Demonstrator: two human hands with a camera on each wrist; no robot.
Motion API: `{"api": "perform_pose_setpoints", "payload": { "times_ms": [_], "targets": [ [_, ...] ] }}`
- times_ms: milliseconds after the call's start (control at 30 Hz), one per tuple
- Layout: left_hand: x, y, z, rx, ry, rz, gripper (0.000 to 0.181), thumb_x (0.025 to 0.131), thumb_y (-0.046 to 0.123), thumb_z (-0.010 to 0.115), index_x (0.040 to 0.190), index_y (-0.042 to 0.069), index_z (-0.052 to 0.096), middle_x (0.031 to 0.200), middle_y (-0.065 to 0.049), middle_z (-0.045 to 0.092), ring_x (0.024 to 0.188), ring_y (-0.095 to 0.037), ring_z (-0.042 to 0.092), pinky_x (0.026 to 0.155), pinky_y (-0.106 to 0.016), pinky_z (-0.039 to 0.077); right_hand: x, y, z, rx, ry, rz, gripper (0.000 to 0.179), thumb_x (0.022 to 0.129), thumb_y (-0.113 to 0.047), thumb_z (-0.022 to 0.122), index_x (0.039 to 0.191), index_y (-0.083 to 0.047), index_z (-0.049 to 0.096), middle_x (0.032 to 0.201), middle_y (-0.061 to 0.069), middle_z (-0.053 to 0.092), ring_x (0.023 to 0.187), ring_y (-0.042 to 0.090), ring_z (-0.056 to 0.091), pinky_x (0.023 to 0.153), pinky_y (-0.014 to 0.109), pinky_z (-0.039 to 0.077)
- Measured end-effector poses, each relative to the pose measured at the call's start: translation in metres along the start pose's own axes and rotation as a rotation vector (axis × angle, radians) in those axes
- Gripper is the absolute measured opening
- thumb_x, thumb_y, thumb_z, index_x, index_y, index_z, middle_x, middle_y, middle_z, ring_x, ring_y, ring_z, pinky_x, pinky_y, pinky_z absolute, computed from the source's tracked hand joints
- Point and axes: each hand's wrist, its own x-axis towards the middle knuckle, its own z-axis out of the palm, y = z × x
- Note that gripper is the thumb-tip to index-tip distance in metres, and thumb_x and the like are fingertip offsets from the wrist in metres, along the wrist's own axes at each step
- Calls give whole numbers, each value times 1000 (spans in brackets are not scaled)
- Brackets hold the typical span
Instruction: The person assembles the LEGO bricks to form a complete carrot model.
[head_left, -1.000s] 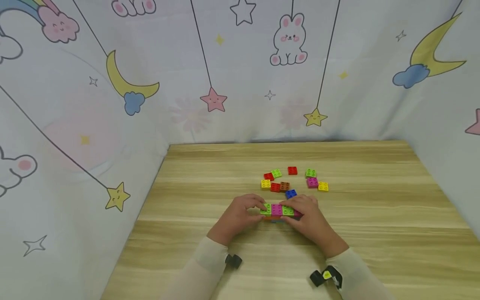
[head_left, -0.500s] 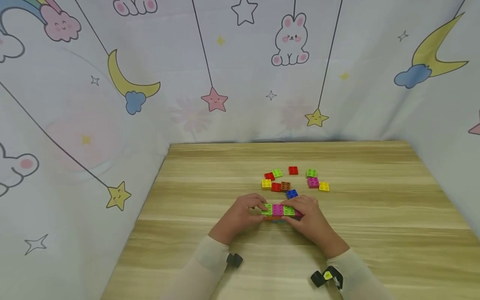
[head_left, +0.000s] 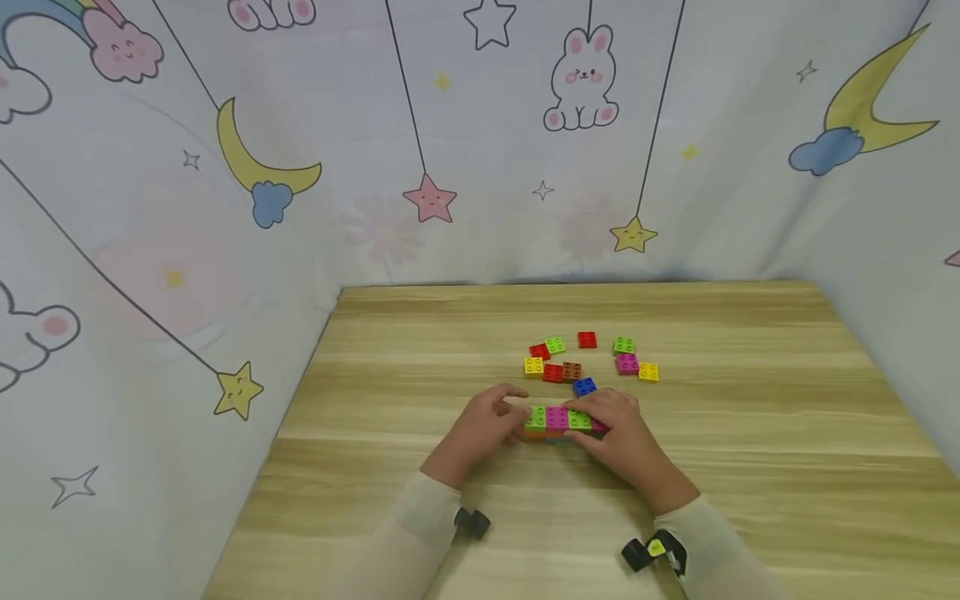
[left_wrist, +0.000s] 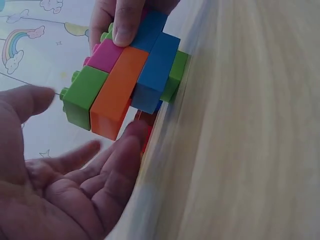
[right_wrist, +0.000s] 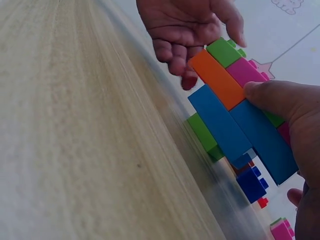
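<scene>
A built stack of toy building bricks (head_left: pixel 557 419) is in front of the person, topped by a row of lime green and pink bricks. Below that row run an orange brick (left_wrist: pixel 118 92) and blue bricks (right_wrist: pixel 220 118), with a green brick (right_wrist: pixel 204 135) at the bottom. The right hand (head_left: pixel 618 423) grips the stack's right part, its thumb pressed on the near side. Beside the left end is the left hand (head_left: pixel 483 427), fingers loosely spread and holding nothing. In the left wrist view its fingers stand apart from the green end brick (left_wrist: pixel 82 100).
Several loose bricks lie beyond the stack on the wooden table (head_left: pixel 420 350). A blue brick (head_left: pixel 585 387) is closest to the right hand, with brown (head_left: pixel 572 372) and yellow (head_left: pixel 533 367) ones behind. A patterned cloth (head_left: pixel 495 150) hangs along the back and sides.
The left hand has let go of the stack's left end and drawn slightly left, its fingers loosening. The right hand keeps its grip in the same place.
</scene>
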Motion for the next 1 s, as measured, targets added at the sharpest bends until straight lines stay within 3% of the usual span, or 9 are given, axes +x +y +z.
{"api": "perform_pose_setpoints", "payload": {
  "times_ms": [67,167,533,700,800,1000],
  "targets": [
    [2,-1,1,-69,-17,-73,36,100,34,69,124,7,67,89,-11,76,74,-26,75,69,-39,62,1,0,0,-5,-3,1,39,84,-28,88,121,-20,77,117,0,75,114,27,65,101,57,35],
    [5,-4,3,-148,-36,-119,28,99,27,70,110,1,70,87,-15,76,71,-25,75,66,-38,63,2,0,1,-9,-8,5,39,85,-29,88,121,-20,77,117,-1,75,114,26,65,102,57,34],
    [4,-2,3,-202,-45,-130,21,98,20,71,102,-1,69,89,-16,76,70,-22,74,69,-38,63,2,-2,0,4,-11,13,39,84,-29,88,121,-22,77,118,-2,75,116,26,64,102,57,33],
    [3,-2,3,-89,-26,-125,23,98,27,71,106,5,72,85,-11,77,70,-22,74,64,-35,61,2,-1,0,3,-7,5,40,84,-29,88,121,-21,77,117,-2,75,114,25,64,103,57,33],
    [2,-5,2,-6,-8,-83,26,97,32,73,110,10,74,93,-5,77,75,-22,74,63,-35,60,1,-2,-1,6,0,-1,40,84,-28,89,121,-20,77,116,-2,76,113,25,64,103,57,32],
    [1,-11,3,89,7,60,34,88,32,84,120,22,76,114,4,72,99,-17,72,83,-36,60,0,-2,-1,22,18,-14,42,83,-26,89,123,-18,76,119,1,74,115,28,63,102,56,32]
  ]
}}
